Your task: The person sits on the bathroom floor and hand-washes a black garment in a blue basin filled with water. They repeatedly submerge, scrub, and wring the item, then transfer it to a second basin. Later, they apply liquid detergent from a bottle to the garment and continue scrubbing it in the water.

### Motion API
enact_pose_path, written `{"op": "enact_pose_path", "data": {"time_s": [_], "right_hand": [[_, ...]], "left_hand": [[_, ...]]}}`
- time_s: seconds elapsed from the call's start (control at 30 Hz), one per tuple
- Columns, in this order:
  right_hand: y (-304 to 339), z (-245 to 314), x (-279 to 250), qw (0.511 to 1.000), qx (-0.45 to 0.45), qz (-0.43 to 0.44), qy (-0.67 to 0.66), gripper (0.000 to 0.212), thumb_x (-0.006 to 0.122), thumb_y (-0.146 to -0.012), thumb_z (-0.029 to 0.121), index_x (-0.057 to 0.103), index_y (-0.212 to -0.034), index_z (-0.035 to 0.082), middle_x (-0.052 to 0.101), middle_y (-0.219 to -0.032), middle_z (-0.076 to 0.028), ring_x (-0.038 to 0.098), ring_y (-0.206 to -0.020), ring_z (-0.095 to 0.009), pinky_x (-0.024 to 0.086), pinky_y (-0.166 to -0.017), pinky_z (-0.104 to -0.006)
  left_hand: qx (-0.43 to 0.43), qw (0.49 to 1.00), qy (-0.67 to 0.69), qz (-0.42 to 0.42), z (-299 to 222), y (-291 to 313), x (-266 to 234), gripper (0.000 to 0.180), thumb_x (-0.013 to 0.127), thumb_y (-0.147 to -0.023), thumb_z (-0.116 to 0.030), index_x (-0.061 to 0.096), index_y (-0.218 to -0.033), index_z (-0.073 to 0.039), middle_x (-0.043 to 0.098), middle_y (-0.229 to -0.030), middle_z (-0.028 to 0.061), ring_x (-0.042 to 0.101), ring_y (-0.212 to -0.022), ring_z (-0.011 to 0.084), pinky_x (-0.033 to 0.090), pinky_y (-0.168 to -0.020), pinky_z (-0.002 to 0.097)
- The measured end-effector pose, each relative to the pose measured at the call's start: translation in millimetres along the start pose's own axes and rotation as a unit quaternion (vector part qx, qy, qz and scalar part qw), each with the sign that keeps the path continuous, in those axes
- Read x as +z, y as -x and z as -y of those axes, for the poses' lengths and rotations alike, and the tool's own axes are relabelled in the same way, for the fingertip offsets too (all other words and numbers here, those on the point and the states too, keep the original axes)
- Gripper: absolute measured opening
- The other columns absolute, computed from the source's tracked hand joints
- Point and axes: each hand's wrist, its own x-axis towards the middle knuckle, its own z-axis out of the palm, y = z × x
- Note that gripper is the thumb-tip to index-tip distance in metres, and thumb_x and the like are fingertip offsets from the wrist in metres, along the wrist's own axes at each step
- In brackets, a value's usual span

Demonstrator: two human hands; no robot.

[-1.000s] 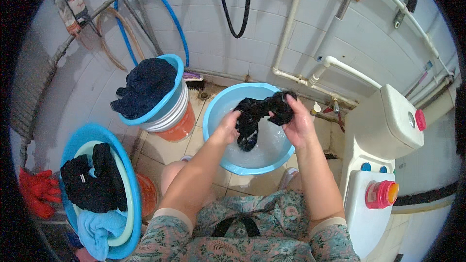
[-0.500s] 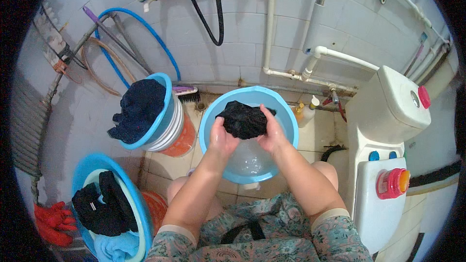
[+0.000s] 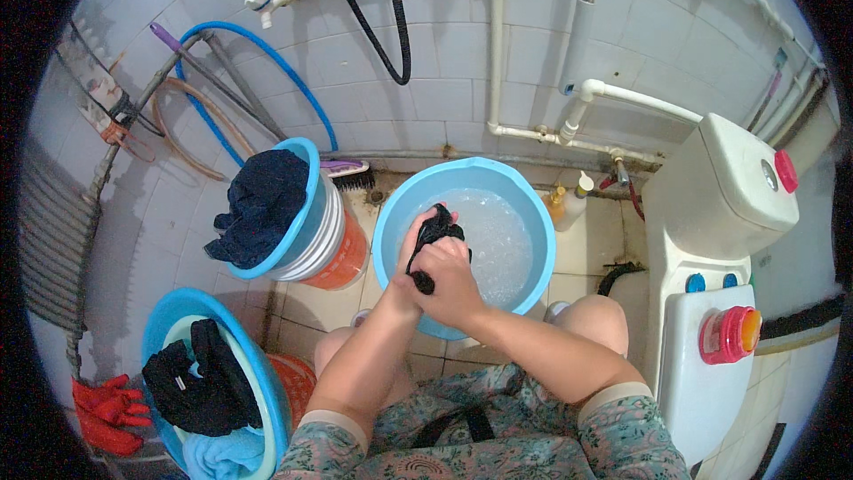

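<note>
A wet black cloth [image 3: 434, 226], bunched small, is squeezed between my two hands over the left part of a light blue basin [image 3: 546, 244]. My left hand [image 3: 410, 247] is wrapped round its left side, partly covered by the other hand. Across the front, my right hand [image 3: 446, 276] is closed over the cloth with its knuckles up. A dark end of the cloth pokes out below my fingers. Cloudy, bubbly water [image 3: 500, 236] lies in the basin.
Left stands a bucket [image 3: 342, 253] under a blue basin of dark clothes [image 3: 267, 204]. Nearer, another blue basin [image 3: 169, 307] holds black clothes and a light blue towel [image 3: 222, 455]. Pump bottles [image 3: 573, 203] stand behind right; a white toilet [image 3: 711, 222] is at right.
Both hands have come together and down to the left, bunching the cloth that was spread between them. My right hand has crossed over onto it, and more of the water shows.
</note>
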Motion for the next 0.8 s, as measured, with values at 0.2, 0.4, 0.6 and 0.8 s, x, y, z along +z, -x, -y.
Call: {"op": "enact_pose_path", "data": {"time_s": [0.2,0.4,0.6,0.8], "right_hand": [[-9,-57,18,0.978,0.117,-0.158,0.069,0.019,0.065,-0.075,0.022,0.056,-0.078,0.006,0.055,-0.078,-0.01,0.051,-0.083,-0.029,0.037,-0.079,-0.0396],[-9,-104,3,0.704,0.508,-0.074,-0.491,0.028,0.058,-0.084,0.036,0.057,-0.096,0.01,0.06,-0.095,-0.007,0.057,-0.091,-0.021,0.045,-0.082,-0.0341],[-18,-53,-38,0.668,0.501,0.062,-0.546,0.057,0.061,-0.081,0.046,0.047,-0.121,0.008,0.055,-0.113,-0.008,0.056,-0.1,-0.019,0.046,-0.084,-0.0356],[-9,-58,-27,0.834,0.405,-0.064,-0.368,0.034,0.072,-0.073,0.022,0.057,-0.1,0.007,0.062,-0.089,-0.004,0.059,-0.075,-0.016,0.048,-0.067,-0.0305]], "left_hand": [[-0.101,0.993,0.057,0.009,24,-20,-15,0.03,0.037,-0.093,-0.027,0.053,-0.102,-0.004,0.059,-0.098,0.0102,0.059,-0.09,0.0222,0.049,-0.077,0.0354],[-0.092,0.996,-0.007,-0.01,23,-15,-14,0.03,0.037,-0.093,-0.025,0.053,-0.109,-0.005,0.059,-0.104,0.0077,0.058,-0.094,0.0184,0.047,-0.083,0.0323],[-0.079,0.988,-0.126,0.033,10,-24,-15,0.06,0.028,-0.093,-0.052,0.042,-0.128,-0.005,0.053,-0.117,0.0099,0.052,-0.109,0.0204,0.041,-0.093,0.0346],[-0.145,0.988,-0.015,-0.051,13,-17,3,0.06,0.027,-0.091,-0.058,0.049,-0.119,-0.01,0.056,-0.112,0.0076,0.056,-0.101,0.0243,0.047,-0.086,0.037]]}}
